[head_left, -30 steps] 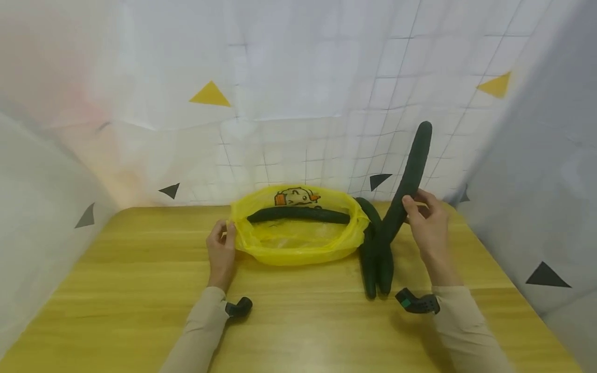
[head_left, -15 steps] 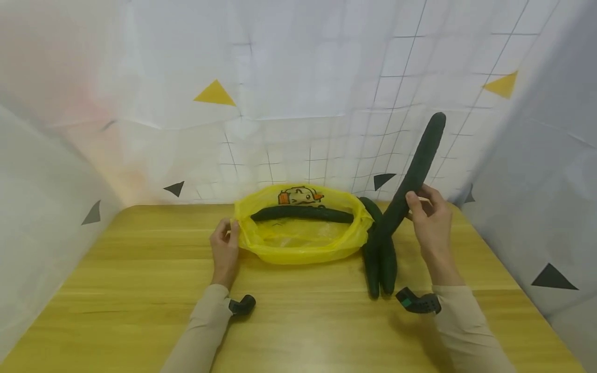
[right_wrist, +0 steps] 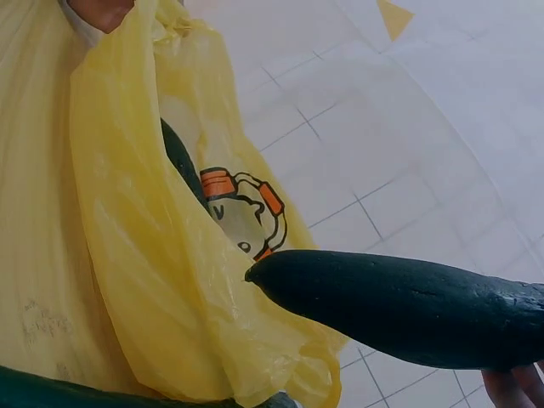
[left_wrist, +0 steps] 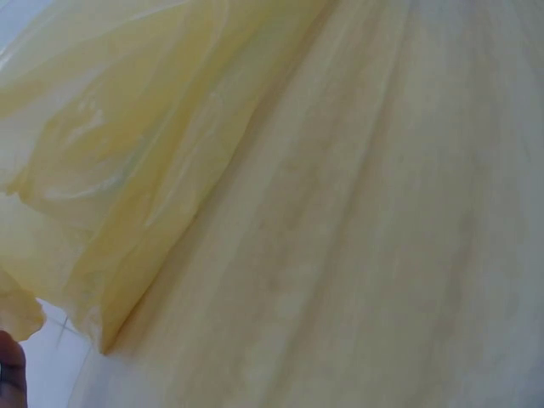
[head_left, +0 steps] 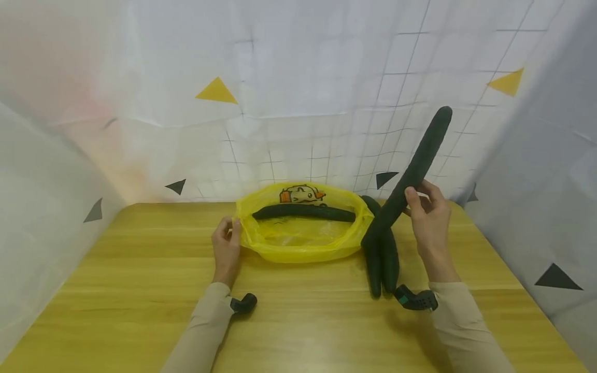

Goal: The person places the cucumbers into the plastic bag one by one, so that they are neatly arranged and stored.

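My left hand (head_left: 226, 248) pinches the left rim of a yellow plastic bag (head_left: 298, 255), whose mouth is spread wide. A cucumber (head_left: 303, 211) lies inside it along the back wall, below a printed cartoon. With thumb and fingers, my right hand (head_left: 430, 220) grips another cucumber (head_left: 416, 168) around its middle. This one is tilted, its upper end toward the right and its lower end beside the bag's right rim. In the right wrist view the tip of the held cucumber (right_wrist: 399, 310) overlaps the bag. Two more cucumbers (head_left: 391, 264) lie on the table, partly hidden beneath the held one.
The wooden table (head_left: 140, 290) ends at the back against a white wall sheet (head_left: 289, 134) with grid lines and triangles. Another pale sheet (head_left: 536, 197) closes off the right side. A black wrist camera (head_left: 415, 299) sits close to the near ends of the loose cucumbers.
The held cucumber has tilted further to the right, and its lower end has shifted left toward the bag's rim. My left hand keeps its hold. The head view has shifted slightly.
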Tool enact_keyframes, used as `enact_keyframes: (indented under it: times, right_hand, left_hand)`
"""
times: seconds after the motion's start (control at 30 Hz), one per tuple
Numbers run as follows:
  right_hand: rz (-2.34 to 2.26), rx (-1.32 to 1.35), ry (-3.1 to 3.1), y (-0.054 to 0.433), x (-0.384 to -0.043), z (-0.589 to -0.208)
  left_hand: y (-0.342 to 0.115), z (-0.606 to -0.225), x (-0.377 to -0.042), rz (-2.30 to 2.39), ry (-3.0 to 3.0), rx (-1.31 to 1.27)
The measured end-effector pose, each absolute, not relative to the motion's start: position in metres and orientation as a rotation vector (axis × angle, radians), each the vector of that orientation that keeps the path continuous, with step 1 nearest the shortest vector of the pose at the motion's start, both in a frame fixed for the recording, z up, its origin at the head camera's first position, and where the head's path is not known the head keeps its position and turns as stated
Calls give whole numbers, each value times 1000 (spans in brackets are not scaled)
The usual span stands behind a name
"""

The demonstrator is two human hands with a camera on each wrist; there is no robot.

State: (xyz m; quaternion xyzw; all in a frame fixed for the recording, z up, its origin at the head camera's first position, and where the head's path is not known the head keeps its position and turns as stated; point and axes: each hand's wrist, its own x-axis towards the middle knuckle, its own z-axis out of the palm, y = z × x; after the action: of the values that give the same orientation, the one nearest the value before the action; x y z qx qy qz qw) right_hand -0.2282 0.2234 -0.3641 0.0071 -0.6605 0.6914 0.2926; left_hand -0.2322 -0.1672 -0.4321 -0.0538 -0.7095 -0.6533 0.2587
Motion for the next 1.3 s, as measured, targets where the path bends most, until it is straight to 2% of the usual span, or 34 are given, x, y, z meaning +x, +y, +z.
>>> enact_keyframes:
  times: [0.97, 1.3]
  right_hand:
    - [1904, 129, -1705, 190, -239, -352]
    - [1824, 111, -1739, 187, -255, -365]
  left_hand:
    - [-167, -434, -236, -1787, -1898, -159]
    - [-166, -432, -235, -1790, -1899, -157]
